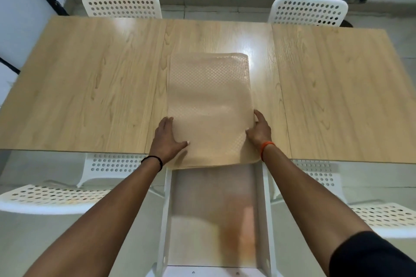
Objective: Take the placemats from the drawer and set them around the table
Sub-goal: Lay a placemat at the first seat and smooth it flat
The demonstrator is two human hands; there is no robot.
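A stack of beige placemats, seemingly several, is held at its sides on the wooden table by the left hand and right hand, thumbs on top.

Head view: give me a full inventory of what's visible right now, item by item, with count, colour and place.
placemats: a stack, count unclear, translucent beige, on the table's middle, near edge overhanging the drawer.
table: one, light wood, across the frame.
drawer: one, white, pulled open under the table's near edge; anything left inside is too blurred to tell.
chairs: four, white and perforated, two at the far side, two at the near side.
left hand: one, black wristband, gripping the stack's left edge, thumb on top.
right hand: one, orange wristband, fingers curled at the stack's right edge.
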